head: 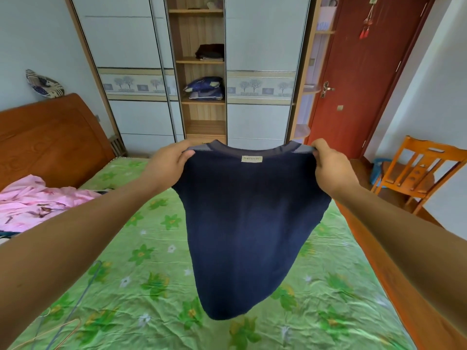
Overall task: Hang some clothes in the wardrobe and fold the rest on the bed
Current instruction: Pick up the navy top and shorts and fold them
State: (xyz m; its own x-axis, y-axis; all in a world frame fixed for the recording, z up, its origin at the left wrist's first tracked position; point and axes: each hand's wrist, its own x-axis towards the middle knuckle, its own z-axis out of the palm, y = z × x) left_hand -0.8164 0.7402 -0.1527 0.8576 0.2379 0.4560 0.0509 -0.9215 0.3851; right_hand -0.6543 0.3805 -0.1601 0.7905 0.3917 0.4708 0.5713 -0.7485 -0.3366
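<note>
Bedroom with one bed (156, 248) under a green flowered sheet, one wooden headboard (50, 137) at far left. One heap of pink clothes (38, 200) on the left edge of the bed; below it, near the bottom corner, two thin wire hangers (63, 322), blurred, lying flat. Behind, one wardrobe (260, 46) with pale sliding doors and an open middle bay: one dark folded stack (209, 51) on a shelf, one blue bundle (204, 88) on the shelf beneath. Two bare arms stretched forward, nearly straight, wrists about level. Left hand (168, 162) pinching the left shoulder of one dark blue top (252, 223): thumb on the near side, other fingers curled behind the cloth. Top held up between both hands, neckline pulled wide, one pale label (251, 159) facing the camera just under the collar, body hanging over the middle of the bed, hem touching the sheet or not: cannot tell. Right hand (331, 168) pinching the right shoulder the same way, thumb in front, fingers tucked behind. Further right, one red door (366, 72) and one orange wooden chair (417, 173) beside the bed
</note>
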